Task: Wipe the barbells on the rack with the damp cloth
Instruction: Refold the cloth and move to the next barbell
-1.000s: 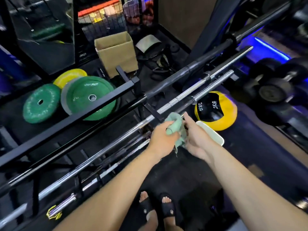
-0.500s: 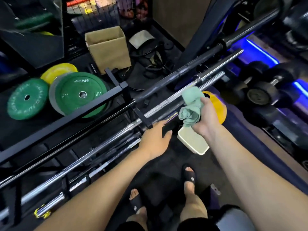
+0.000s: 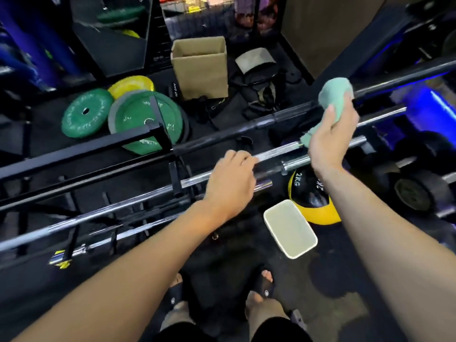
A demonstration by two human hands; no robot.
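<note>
Barbells [image 3: 138,214] lying across rack [image 3: 81,150]; cloth [image 3: 333,97] bunched in right hand [image 3: 329,139] against black bar [image 3: 222,140]. Left hand [image 3: 229,186] curled over chrome bar. Risks: drips making chrome slippery, bar rolling underhand, heel tipping tub [image 3: 290,228].

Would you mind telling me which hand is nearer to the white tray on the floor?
Left. The left hand rests on a chrome barbell just up-left of the white tray; the right hand holds the green cloth higher, farther away.
</note>
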